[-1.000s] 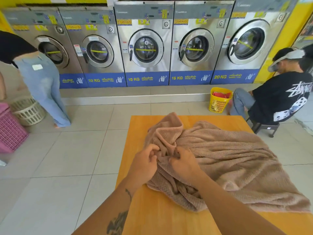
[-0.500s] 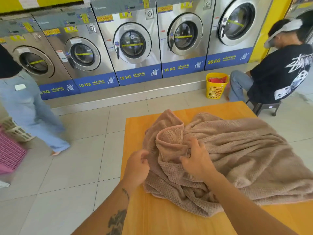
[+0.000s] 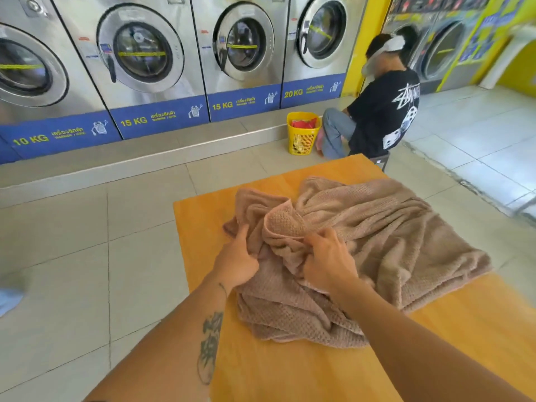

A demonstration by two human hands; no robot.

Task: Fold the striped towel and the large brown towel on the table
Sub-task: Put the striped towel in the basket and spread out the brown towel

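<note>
The left hand (image 3: 236, 264) gripped a bunched fold of the large brown towel (image 3: 377, 236) near the counter's (image 3: 290, 372) left edge. The right hand (image 3: 326, 264), just beside it, clutched crumpled waffle-textured cloth, which spread rumpled toward the right edge.

brown towel (image 3: 377, 227), orange table (image 3: 290, 372)

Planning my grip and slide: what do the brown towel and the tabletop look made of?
Large brown towel: soft, matte waffle-weave cloth, probably cotton; gridded texture, limp creases. Orange-yellow table: smooth wood or wood-look laminate with faint grain and slight sheen; cannot tell which.
</note>
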